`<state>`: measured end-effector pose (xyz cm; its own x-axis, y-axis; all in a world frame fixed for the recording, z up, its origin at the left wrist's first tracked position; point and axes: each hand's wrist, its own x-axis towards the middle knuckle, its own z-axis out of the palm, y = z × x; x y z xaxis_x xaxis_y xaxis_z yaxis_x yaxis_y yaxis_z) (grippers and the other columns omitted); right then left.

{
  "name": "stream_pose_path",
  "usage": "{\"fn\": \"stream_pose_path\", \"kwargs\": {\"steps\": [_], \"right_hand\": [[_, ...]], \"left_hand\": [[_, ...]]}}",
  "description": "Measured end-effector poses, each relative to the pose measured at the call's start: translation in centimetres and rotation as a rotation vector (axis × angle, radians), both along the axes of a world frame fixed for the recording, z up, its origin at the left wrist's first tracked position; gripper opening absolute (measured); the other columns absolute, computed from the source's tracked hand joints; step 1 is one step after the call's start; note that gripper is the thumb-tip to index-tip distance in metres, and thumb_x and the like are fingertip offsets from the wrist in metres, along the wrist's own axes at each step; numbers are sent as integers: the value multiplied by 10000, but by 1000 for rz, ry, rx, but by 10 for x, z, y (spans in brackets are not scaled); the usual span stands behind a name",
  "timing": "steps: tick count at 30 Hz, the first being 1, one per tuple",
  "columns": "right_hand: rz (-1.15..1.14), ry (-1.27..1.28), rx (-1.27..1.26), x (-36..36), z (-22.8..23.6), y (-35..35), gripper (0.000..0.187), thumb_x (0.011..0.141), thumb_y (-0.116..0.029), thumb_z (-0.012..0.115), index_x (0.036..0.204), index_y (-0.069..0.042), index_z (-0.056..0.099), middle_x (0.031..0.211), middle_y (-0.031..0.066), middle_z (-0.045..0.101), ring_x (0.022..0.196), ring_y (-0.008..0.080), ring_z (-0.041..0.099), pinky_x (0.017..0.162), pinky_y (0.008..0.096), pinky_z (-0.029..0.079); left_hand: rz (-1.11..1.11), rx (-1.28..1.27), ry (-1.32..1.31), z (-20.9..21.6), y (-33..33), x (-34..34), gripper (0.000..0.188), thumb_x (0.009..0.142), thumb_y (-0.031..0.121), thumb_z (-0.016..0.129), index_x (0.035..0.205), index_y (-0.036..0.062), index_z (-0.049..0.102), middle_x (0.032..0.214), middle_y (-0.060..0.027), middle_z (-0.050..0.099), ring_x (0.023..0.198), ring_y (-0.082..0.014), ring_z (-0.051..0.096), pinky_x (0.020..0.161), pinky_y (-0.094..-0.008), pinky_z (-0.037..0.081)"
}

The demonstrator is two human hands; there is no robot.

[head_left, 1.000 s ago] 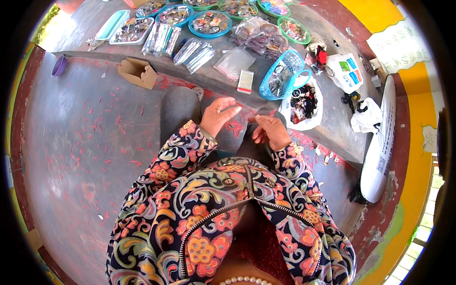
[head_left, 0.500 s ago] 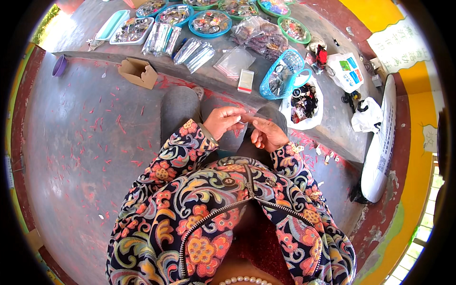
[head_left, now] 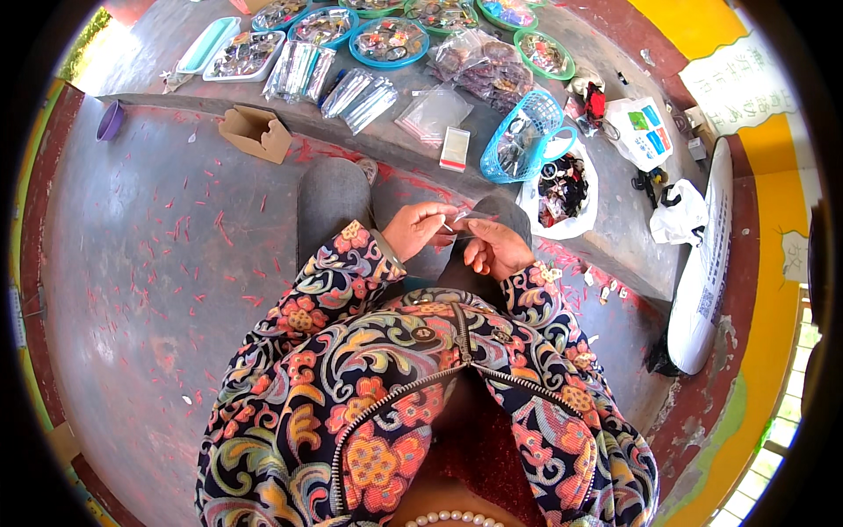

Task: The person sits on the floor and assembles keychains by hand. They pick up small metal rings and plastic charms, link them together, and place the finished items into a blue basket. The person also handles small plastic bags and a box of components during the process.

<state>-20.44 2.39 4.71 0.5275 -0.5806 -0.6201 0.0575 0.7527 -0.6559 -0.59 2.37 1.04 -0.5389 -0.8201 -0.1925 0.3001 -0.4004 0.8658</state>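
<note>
Above my lap, my left hand [head_left: 416, 230] and my right hand [head_left: 497, 248] face each other with fingertips close together. Between them is a small clear plastic piece [head_left: 464, 218], like a little bag or film, pinched by the fingers of both hands. A thin whitish bit shows at the left fingertips; its kind is too small to make out. The right hand's lower fingers are curled in. Beyond the hands, on the raised ledge, lie a stack of clear plastic bags [head_left: 435, 114] and a small white box with a red end [head_left: 454, 149].
Along the ledge stand a blue basket [head_left: 514, 149], a white bag of dark small items [head_left: 565, 195], bundles of silvery packets [head_left: 358, 99] and a round blue tray [head_left: 389, 63] of small goods. An open cardboard box [head_left: 255, 134] sits left, and red scraps litter the floor.
The clear piece has shifted up between the fingertips; before, it hung below them. The fingers of both hands have moved slightly, while the arms stay in place.
</note>
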Motion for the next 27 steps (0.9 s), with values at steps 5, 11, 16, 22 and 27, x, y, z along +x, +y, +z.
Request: {"fn": "stream_pose_path", "kwargs": {"steps": [5, 11, 16, 22, 27], "right_hand": [[-27, 23, -18, 0, 1, 0, 432, 867, -353, 418, 1166, -44, 458, 603, 60, 599, 426, 110, 530, 369, 194, 362], [6, -56, -15, 0, -2, 1, 464, 862, -367, 425, 1194, -43, 428, 656, 81, 618, 448, 122, 551, 367, 194, 379], [69, -102, -92, 0, -7, 1, 442, 858, -335, 459, 1196, -52, 421, 675, 107, 621, 456, 130, 567, 353, 180, 386], [21, -63, 25, -1, 0, 0, 396, 865, -280, 458, 1180, -49, 391, 649, 120, 607, 417, 144, 553, 354, 196, 403], [45, -150, -10, 1, 4, 1, 356, 872, -291, 448, 1139, -56, 429, 677, 136, 617, 450, 144, 573, 342, 187, 391]], "left_hand": [[0, -48, -139, 6, 2, -1, 307, 895, 94, 345, 1158, -52, 409, 1060, -135, 528, 982, -204, 529, 744, -299, 488], [14, -13, -40, -1, 1, -2, 313, 905, 111, 346, 1153, -71, 404, 1102, -162, 498, 1028, -227, 502, 808, -316, 466], [0, 64, 158, -6, 3, -4, 327, 908, 119, 341, 1154, -91, 388, 1140, -196, 469, 1051, -261, 487, 910, -346, 403], [-56, 79, 151, -2, 2, -4, 344, 914, 140, 332, 1175, -79, 376, 1147, -190, 465, 1080, -256, 463, 925, -350, 387], [-53, 22, 144, -3, 4, -5, 368, 921, 169, 314, 1202, -66, 351, 1180, -183, 441, 1094, -253, 451, 931, -352, 378]]}}
